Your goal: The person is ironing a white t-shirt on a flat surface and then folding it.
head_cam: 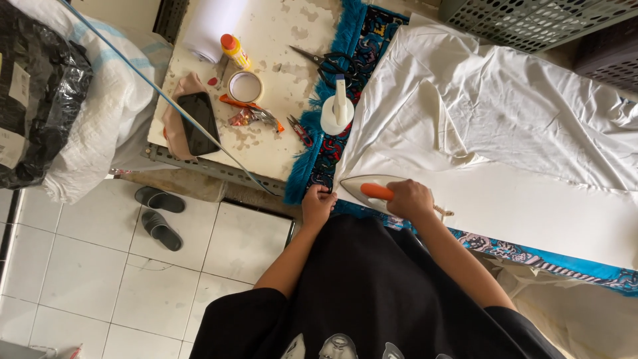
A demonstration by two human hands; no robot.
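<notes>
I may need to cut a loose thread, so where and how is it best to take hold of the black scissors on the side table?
The black scissors lie flat on the worn side table, with their looped handles toward the blue fringed mat and their blades pointing away from it. Probably best gripped by the loops, from above on the mat side. The left hand, holding the mat's edge, is nearer than the right hand on the iron.

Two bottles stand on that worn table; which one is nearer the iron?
The white spray bottle, standing by the blue fringe next to the white cloth. The yellow bottle with the orange cap lies farther off. The right hand grips the iron.
</notes>
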